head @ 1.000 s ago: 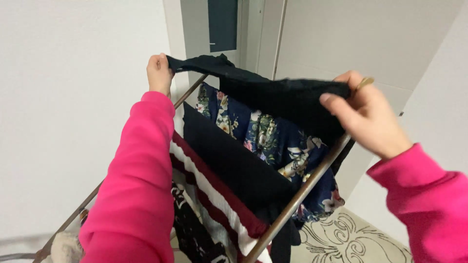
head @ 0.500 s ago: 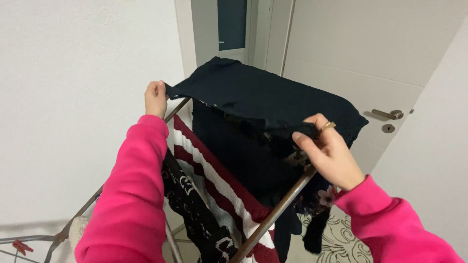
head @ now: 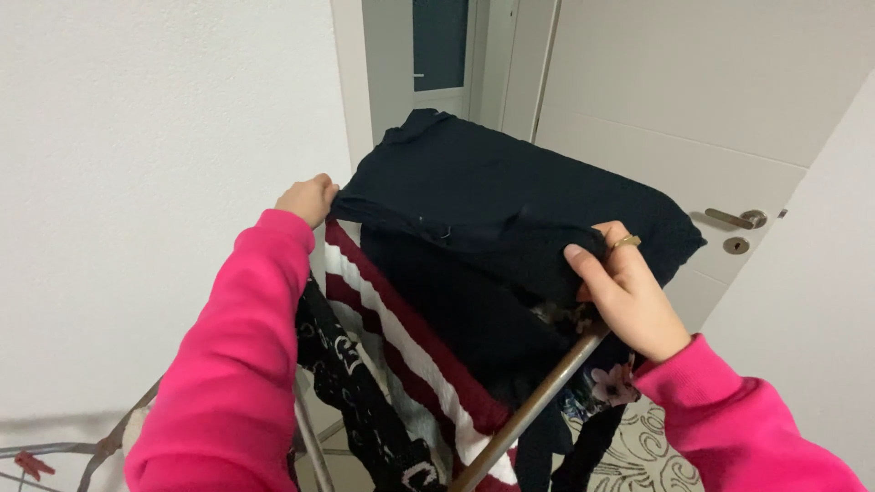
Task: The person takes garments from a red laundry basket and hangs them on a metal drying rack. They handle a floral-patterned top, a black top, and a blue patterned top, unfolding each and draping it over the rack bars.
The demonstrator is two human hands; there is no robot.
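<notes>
Nearest, the pink sleeves lead up to the two hands; below and between them hang a red-and-white striped garment (head: 401, 355) and a black patterned one (head: 365, 401) on the drying rack (head: 538, 401). The right hand (head: 629, 296) is closed on the near edge of the black garment (head: 510, 210), the left hand (head: 310, 199) is closed on its left corner; the cloth's long axis runs from hand to hand, its bulk spreading away over the rack's top toward the white door (head: 693, 100) beyond, both hands about equally near.

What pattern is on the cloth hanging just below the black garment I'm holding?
Dark red and white stripes on the striped cloth, seen in the head view.
</notes>
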